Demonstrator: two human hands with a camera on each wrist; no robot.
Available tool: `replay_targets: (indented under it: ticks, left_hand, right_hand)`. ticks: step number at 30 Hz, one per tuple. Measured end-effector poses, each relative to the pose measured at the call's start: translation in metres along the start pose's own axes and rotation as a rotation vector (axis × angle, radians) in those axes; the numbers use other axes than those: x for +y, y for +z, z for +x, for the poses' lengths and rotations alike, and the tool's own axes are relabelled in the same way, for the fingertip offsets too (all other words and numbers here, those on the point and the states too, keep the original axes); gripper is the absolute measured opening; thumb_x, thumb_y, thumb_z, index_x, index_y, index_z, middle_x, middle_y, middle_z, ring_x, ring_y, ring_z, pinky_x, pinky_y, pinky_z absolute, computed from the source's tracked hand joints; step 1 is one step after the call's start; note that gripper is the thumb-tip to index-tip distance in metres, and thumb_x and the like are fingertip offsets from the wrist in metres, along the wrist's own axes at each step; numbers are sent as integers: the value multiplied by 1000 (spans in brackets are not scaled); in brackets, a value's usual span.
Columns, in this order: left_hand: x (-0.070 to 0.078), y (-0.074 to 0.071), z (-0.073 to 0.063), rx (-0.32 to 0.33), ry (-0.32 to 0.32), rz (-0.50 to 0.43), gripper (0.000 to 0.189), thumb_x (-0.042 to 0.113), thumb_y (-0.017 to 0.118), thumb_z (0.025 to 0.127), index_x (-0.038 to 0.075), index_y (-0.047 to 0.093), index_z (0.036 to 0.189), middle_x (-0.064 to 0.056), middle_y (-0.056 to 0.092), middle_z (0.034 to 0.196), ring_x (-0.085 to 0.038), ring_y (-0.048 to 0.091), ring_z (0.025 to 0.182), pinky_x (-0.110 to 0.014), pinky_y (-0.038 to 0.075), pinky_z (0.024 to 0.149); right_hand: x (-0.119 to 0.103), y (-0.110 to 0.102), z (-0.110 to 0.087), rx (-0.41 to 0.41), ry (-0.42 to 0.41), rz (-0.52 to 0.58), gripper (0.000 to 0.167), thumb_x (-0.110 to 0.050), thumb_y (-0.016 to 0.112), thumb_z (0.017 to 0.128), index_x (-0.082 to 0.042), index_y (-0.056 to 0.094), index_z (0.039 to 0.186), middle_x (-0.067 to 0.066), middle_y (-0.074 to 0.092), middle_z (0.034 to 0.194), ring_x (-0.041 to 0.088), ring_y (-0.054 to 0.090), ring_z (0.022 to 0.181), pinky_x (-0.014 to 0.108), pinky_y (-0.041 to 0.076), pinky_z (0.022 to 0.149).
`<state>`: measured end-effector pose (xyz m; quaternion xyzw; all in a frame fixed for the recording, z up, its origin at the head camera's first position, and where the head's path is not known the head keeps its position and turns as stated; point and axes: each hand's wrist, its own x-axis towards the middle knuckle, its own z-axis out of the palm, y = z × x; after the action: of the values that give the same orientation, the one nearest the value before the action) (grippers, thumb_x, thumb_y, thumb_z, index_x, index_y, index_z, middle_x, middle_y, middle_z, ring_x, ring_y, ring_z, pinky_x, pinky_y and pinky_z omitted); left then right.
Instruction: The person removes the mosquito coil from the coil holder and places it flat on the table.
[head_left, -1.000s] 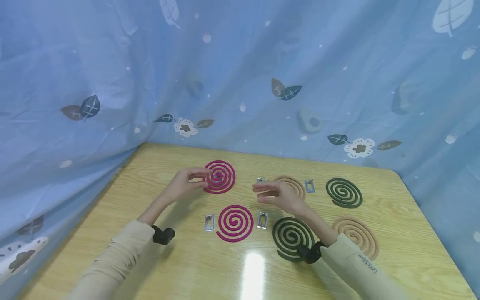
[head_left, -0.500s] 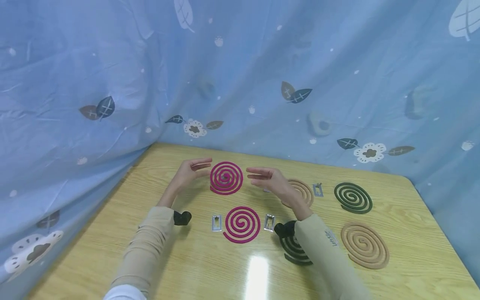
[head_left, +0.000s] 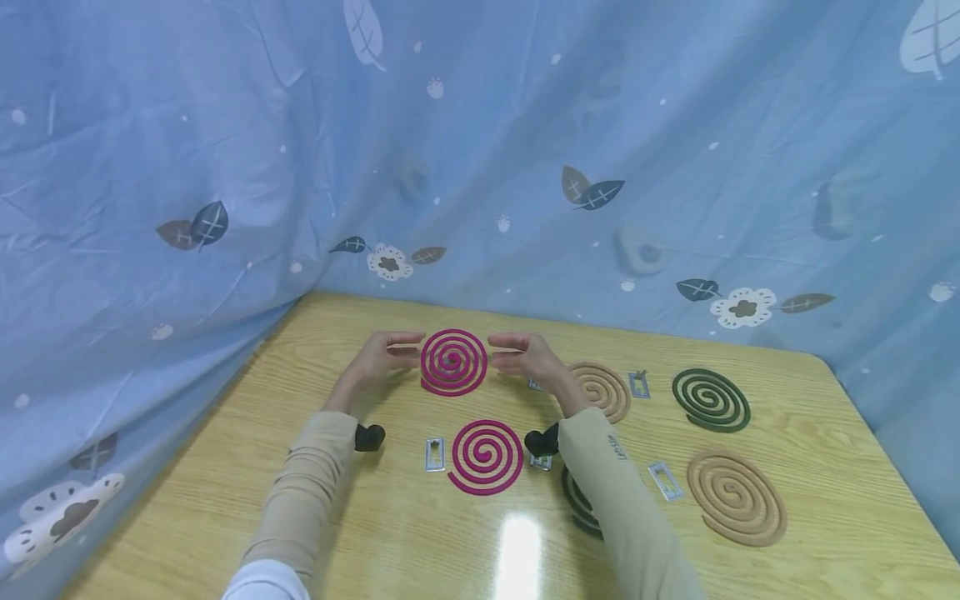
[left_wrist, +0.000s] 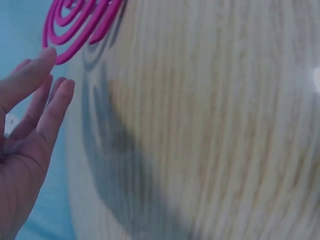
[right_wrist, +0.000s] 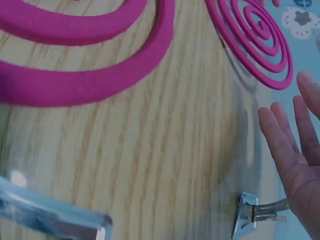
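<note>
A pink mosquito coil (head_left: 453, 361) lies at the back of the table, raised on a stand that it mostly hides; its shadow falls below it in the left wrist view. My left hand (head_left: 377, 360) hovers at its left edge, fingers extended. At its right edge is my right hand (head_left: 528, 358), fingers likewise extended and pointing at the coil. In the left wrist view the left fingertips (left_wrist: 49, 54) come right up to the coil's rim. Neither hand grips anything. A second pink coil (head_left: 486, 456) lies nearer the front, between the forearms.
Small metal coil stands (head_left: 429, 455) lie about the table, one near the right hand (right_wrist: 246, 212). To the right are tan coils (head_left: 598, 392) and green coils (head_left: 711, 400); the right sleeve partly covers one green coil (head_left: 581, 517). A blue patterned curtain (head_left: 480, 167) borders the table.
My right hand has moved left, away from the tan coil to the back pink coil's right edge. The left hand has drawn back slightly from over that coil. The head view has shifted a little.
</note>
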<state>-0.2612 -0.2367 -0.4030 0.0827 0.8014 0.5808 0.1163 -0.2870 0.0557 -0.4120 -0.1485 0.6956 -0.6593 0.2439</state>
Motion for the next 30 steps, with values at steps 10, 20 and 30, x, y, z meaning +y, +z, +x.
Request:
replay_targets:
  ticks: [10,20,30]
  left_hand:
    - [-6,15,4,8,-35,-106,53,-17,57,85,-11,44,136,-31,46,136,-43,49,122,-38,53,93]
    - [-6,15,5,42,-33,-60,53,-15,60,86,-10,44,136,-31,46,136,-43,51,120,-33,54,91]
    - [2,12,2,80,-49,-40,51,-7,63,88,-7,45,136,-27,48,137,-39,52,120,-30,53,92]
  right_hand:
    - [0,22,12,123,68,-31,44,7,62,88,7,53,131,25,54,131,33,55,119,37,53,93]
    - [3,26,15,183,38,3,43,17,57,86,10,52,129,29,54,128,39,56,117,38,54,91]
    - [0,24,16,190,-39,-17,39,14,62,86,13,55,124,30,56,125,40,57,113,33,55,90]
